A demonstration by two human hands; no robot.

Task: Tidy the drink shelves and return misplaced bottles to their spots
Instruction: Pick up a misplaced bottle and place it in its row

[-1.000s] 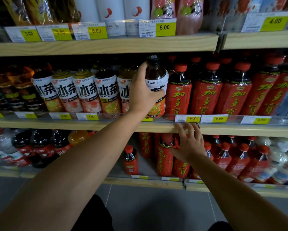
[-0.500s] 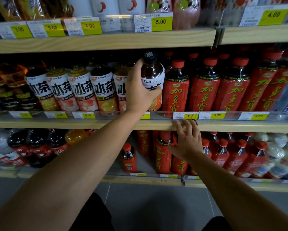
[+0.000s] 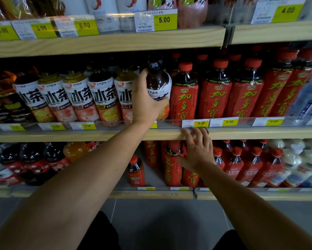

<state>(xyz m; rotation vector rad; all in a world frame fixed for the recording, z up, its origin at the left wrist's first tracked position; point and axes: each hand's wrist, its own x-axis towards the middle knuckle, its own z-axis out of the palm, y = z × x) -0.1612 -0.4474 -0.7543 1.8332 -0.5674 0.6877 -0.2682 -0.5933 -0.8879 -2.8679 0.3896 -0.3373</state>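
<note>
My left hand grips a white-labelled tea bottle with a black cap on the middle shelf. The bottle stands at the right end of a row of like white-labelled tea bottles, right beside the red herbal-tea bottles. My right hand is lower, fingers spread, fingertips touching the wooden front edge of the middle shelf, in front of red bottles on the lower shelf.
Yellow price tags line the shelf rails. The top shelf holds white and pink bottles. On the lower shelf are dark cola bottles, an orange bottle, one small red bottle and white bottles. Grey floor tiles lie below.
The view has shifted slightly; my left hand keeps its grip on the tea bottle in the same spot. My right hand stays at the shelf edge.
</note>
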